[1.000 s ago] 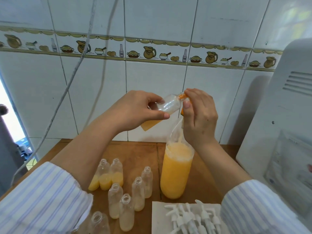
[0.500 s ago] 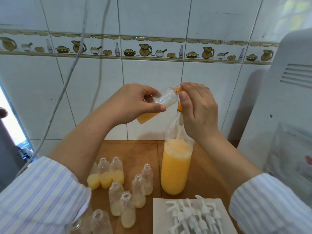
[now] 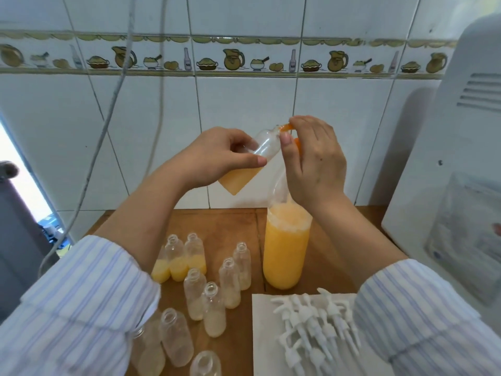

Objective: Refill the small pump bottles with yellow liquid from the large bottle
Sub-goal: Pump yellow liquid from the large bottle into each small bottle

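Left grip (image 3: 219, 156) grasping small bottle (image 3: 249, 164), right grip (image 3: 315, 161) pinching orange funnel (image 3: 287, 128), wooden table (image 3: 230, 226), tiled wall (image 3: 244, 99)

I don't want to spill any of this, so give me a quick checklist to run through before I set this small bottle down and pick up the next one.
1. Left hand has a firm grip on the small bottle: ok.
2. Small bottle holds yellow liquid at its base: ok; whether that is enough, cannot tell.
3. Right hand pinches the orange piece at the bottle's mouth: ok; sealed or not, cannot tell.
4. Large bottle stands upright on the wooden table: ok.
5. Open small bottles stand close together below the left arm, easy to knock: not ok.
6. Pump tops within reach on the white sheet: ok.
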